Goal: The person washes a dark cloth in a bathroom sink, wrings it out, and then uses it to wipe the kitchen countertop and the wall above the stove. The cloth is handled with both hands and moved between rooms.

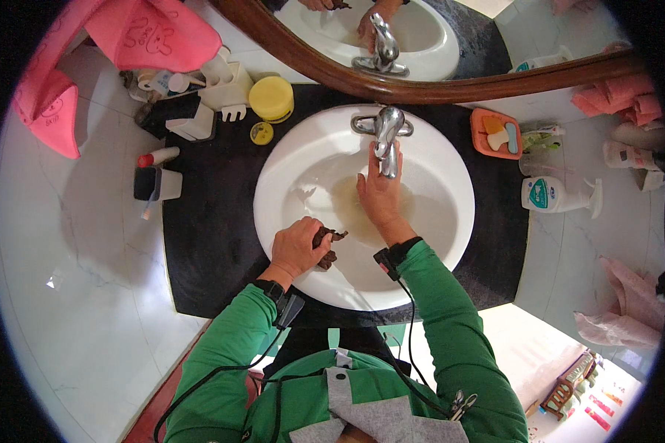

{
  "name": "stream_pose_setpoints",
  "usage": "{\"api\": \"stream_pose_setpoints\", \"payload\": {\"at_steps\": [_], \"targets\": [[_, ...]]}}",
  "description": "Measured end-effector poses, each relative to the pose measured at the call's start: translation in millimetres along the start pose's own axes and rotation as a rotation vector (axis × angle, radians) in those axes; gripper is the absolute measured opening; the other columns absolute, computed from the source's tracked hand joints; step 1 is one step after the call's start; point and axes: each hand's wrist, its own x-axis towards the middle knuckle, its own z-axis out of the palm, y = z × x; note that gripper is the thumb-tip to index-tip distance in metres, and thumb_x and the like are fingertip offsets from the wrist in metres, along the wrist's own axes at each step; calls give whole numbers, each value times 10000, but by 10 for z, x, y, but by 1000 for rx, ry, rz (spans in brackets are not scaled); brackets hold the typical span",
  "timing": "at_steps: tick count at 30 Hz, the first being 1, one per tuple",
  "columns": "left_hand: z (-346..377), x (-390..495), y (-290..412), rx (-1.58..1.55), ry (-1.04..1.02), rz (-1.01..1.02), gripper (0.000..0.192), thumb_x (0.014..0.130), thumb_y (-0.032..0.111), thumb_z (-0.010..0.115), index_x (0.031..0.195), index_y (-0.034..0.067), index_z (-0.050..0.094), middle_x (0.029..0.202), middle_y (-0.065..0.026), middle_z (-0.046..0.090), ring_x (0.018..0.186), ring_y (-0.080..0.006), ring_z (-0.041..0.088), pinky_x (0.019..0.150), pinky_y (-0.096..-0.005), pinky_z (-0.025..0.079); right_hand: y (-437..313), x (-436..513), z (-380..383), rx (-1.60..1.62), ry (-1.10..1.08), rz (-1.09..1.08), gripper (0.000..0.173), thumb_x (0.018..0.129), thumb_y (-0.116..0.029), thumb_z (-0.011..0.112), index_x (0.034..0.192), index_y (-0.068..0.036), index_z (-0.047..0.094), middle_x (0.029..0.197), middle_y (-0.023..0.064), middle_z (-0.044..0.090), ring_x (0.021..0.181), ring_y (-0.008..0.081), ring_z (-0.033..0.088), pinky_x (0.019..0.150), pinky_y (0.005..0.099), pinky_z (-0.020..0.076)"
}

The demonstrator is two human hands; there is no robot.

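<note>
A white oval ceramic washbasin [316, 288] lies before me, with murky, yellowish-brown water around its middle. My left hand [298, 246] grips a crumpled dark brown cloth [327, 259] over the basin's near left rim, and loose ends stick out past the thumb. My right hand [383, 202] reaches palm down beneath the chrome faucet [389, 130], fingers stretched toward its base and thumb apart. The spout covers part of those fingers, and I see nothing held in them. Whether they touch the faucet cannot be told.
Around the basin runs a black countertop [216, 238]. Left stand a yellow-lidded jar [271, 98], a small round tin [261, 133] and a cup [169, 184]. Right are an orange soap dish [479, 133] and a spray bottle [548, 194]. A wood-framed mirror [421, 93] overhangs the back. Cables hang from both wrists.
</note>
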Motion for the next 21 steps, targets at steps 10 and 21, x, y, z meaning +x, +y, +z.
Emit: {"api": "stream_pose_setpoints", "payload": {"at_steps": [10,21], "targets": [[13,-10,-10,30,-7,21,214,831,271,663,915,87,593,852,-79,612,762,-307,642,636,-413,519,-330,212,48,50,-87,-227,684,809,-5,584,1459,-102,393,1540,115,343,1433,307,318,1179,531,215],[2,-17,-16,-21,14,14,210,818,264,687,901,91,603,851,-71,622,757,-290,645,634,-407,524,-34,-410,134,118,86,348,581,838,-63,620,1393,-22,454,1312,257,546,1272,368,485,1093,420,343]]}}
